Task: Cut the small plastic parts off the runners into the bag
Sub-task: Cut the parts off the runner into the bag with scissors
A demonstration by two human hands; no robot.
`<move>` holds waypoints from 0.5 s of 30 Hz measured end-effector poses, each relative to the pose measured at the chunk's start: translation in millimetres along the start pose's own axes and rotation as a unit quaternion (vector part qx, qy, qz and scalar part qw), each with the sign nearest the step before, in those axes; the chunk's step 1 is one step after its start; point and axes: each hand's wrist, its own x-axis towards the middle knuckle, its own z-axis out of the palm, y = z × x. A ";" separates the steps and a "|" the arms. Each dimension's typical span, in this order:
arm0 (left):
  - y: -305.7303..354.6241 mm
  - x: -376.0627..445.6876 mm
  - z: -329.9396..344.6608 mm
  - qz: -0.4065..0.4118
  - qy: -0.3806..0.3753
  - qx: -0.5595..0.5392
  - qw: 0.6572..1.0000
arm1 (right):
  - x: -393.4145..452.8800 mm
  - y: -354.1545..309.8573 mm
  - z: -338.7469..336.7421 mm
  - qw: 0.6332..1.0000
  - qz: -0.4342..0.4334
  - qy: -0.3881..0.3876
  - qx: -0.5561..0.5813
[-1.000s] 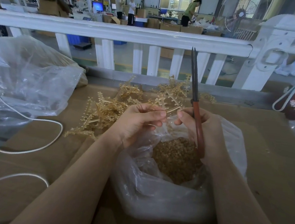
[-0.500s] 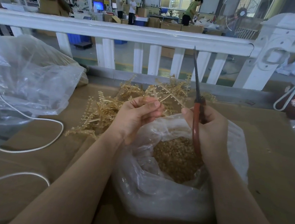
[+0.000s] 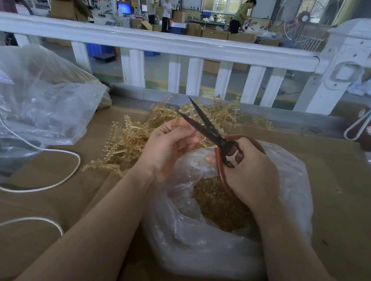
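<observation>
Over the mouth of the clear bag (image 3: 220,249), I have both hands raised and working together. My left hand (image 3: 168,148) pinches one amber runner (image 3: 188,115) between thumb and curled fingers, holding it up just above the bag's far rim. My right hand (image 3: 246,169) grips the red handles of the scissors (image 3: 205,125), fingers curled through and around the loops; the dark blades stand parted in a narrow V and point up and left, lying across the runner right by my left fingertips. I judge this to be the cutting step itself: blades set astride a row of parts, ready to close. Whether an edge already touches the plastic I cannot tell. A deep heap of cut parts (image 3: 217,207) sits at the bottom of the bag, directly under the hands, so the work is well along, yet a sizeable pile of uncut runners (image 3: 126,142) lies on the cardboard-covered table (image 3: 344,175) beyond and to the left of the bag. Next I would need to close the blades squarely at the joint, keeping the runner over the opening so the pieces drop inside, and keeping my left fingertips clear of the edges.
</observation>
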 end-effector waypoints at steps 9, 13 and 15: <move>-4.0 0.2 -0.7 -0.007 -0.018 -0.008 1.000 | 0.9 -0.5 0.6 0.998 -0.009 -0.004 -0.058; -5.1 -0.2 -0.1 -0.002 -0.012 0.002 1.000 | 1.6 -2.2 0.1 0.997 -0.007 -0.001 -0.075; -4.9 -0.1 -0.2 -0.004 -0.008 0.003 1.000 | 1.8 -2.0 0.2 0.997 -0.004 -0.006 -0.077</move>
